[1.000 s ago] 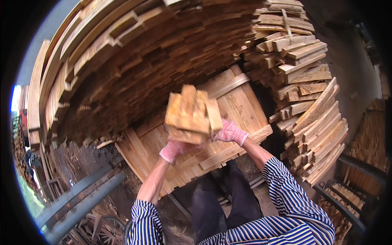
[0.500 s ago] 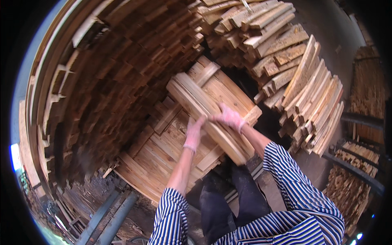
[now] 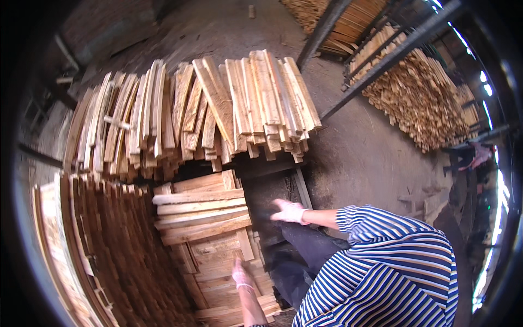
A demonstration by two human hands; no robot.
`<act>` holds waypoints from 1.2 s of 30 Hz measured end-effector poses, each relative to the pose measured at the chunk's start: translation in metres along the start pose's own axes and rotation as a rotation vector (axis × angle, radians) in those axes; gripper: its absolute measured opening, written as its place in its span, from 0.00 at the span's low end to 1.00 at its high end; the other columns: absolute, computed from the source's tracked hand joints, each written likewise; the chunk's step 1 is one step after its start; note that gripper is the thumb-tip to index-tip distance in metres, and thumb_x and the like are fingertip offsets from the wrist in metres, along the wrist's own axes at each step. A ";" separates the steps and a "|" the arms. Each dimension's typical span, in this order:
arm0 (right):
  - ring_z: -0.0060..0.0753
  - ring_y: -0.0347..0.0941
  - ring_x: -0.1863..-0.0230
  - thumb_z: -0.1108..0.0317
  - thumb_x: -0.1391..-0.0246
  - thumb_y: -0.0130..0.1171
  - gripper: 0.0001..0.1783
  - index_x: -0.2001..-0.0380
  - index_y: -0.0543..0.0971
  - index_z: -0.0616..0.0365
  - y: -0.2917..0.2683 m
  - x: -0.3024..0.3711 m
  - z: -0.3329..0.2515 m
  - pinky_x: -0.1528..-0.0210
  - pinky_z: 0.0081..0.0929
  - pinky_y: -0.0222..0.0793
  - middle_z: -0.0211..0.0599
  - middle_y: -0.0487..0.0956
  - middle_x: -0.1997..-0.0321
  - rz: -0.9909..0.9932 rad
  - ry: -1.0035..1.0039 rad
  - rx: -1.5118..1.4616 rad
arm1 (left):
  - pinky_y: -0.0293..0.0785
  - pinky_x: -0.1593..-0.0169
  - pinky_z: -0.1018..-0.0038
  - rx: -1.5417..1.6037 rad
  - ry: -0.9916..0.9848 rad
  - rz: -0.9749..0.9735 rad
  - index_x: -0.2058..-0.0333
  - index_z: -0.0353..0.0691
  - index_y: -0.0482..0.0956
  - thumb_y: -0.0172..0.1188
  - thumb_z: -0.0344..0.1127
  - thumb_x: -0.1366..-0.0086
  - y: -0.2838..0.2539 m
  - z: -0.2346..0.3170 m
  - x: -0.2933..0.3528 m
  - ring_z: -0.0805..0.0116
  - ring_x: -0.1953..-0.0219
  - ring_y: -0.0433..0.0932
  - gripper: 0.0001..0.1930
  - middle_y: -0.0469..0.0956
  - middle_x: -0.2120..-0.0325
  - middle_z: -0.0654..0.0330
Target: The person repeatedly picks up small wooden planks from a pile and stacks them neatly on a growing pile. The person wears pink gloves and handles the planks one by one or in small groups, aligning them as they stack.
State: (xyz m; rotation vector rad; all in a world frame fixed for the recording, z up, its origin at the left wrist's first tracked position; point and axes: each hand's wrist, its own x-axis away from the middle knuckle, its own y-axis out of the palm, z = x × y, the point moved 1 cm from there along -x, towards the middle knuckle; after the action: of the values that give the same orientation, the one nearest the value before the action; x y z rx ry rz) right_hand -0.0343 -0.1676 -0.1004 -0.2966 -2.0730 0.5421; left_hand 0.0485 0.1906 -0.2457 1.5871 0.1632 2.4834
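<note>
My left hand (image 3: 241,274), in a pale pink glove, is over the low stack of boards (image 3: 212,272); its fingers point forward and hold nothing. My right hand (image 3: 290,211), gloved alike, is off to the right of that stack, above my dark trousers, with its fingers stretched out and nothing in them. Several thick planks (image 3: 201,211) lie side by side across the far end of the stack. Beneath them, narrower strips run crosswise over flat boards. Whether my left fingertips touch the wood cannot be made out.
Beyond the stack stands a long pile of loose planks (image 3: 261,98). A tall, dark wall of stacked timber (image 3: 125,245) rises close on the left. Metal posts and a slanting beam (image 3: 381,71) cross the right, before another timber pile (image 3: 419,92).
The view has swung to the right. Both hands have let go of the planks they held, which seem to lie now across the stack's far end. My hands have moved apart.
</note>
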 end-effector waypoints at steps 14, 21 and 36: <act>0.54 0.61 0.27 0.47 0.50 0.68 0.54 0.27 0.56 0.57 -0.272 -0.138 0.121 0.28 0.38 0.59 0.59 0.61 0.26 0.691 0.180 -0.256 | 0.58 0.80 0.72 -0.253 -0.119 -0.054 0.71 0.54 0.69 0.56 0.37 0.28 0.210 0.076 0.019 0.75 0.84 0.58 0.10 0.56 0.86 0.70; 0.57 0.57 0.25 0.45 0.48 0.71 0.57 0.25 0.51 0.54 -0.403 -0.256 0.175 0.28 0.44 0.59 0.55 0.54 0.22 0.776 0.419 -0.235 | 0.79 0.53 0.61 -0.438 -0.132 -0.335 0.32 0.44 0.62 0.64 0.46 0.30 0.434 0.084 -0.043 0.67 0.56 0.78 0.33 0.76 0.54 0.59; 0.53 0.70 0.33 0.48 0.60 0.80 0.65 0.28 0.55 0.69 -0.392 -0.273 0.162 0.30 0.31 0.63 0.61 0.73 0.34 0.596 0.283 -0.613 | 0.82 0.51 0.53 0.061 -0.370 -0.432 0.38 0.42 0.69 0.57 0.65 0.32 0.620 -0.022 -0.095 0.48 0.50 0.78 0.36 0.76 0.48 0.52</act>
State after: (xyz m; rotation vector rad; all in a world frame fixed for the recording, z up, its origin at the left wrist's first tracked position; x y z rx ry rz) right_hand -0.0260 -0.6648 -0.1861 -1.2972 -1.8084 0.1673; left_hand 0.0058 -0.4355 -0.2193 1.7779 0.4731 1.8496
